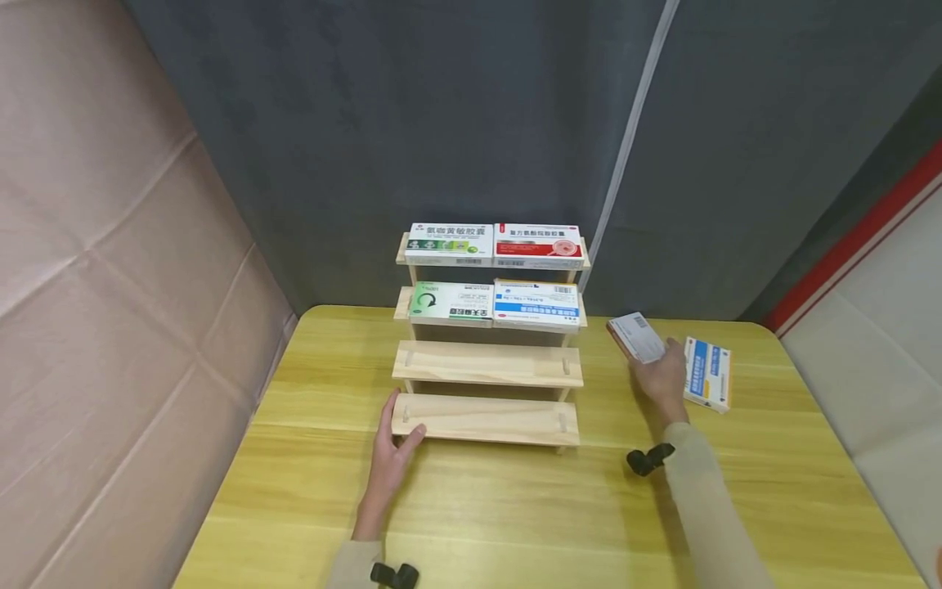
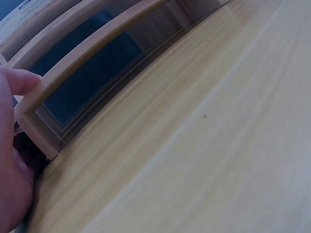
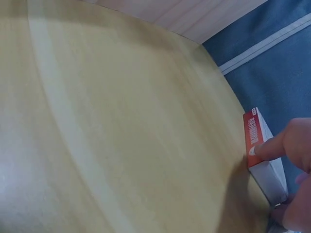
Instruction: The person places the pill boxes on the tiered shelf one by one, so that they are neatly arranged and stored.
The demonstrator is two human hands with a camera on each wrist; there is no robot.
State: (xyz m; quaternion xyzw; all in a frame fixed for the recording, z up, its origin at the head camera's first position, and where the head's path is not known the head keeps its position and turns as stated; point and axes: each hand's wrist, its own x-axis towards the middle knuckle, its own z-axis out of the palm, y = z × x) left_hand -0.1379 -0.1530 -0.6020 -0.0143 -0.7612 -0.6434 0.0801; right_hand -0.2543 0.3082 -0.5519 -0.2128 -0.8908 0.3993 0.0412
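A tiered wooden rack stands on the table, four steps high. My left hand grips the left end of its lowest step, with the thumb over the front edge, as the left wrist view also shows. To the right of the rack, my right hand holds a white medicine box by its near end. In the right wrist view that box has a red side, and the thumb presses there. Close beside this hand lies a blue, white and yellow medicine box on the table.
The top step carries a green-and-white box and a red-and-white box. Below them sit a green-white box and a blue-white box. A dark curtain hangs behind the wooden table.
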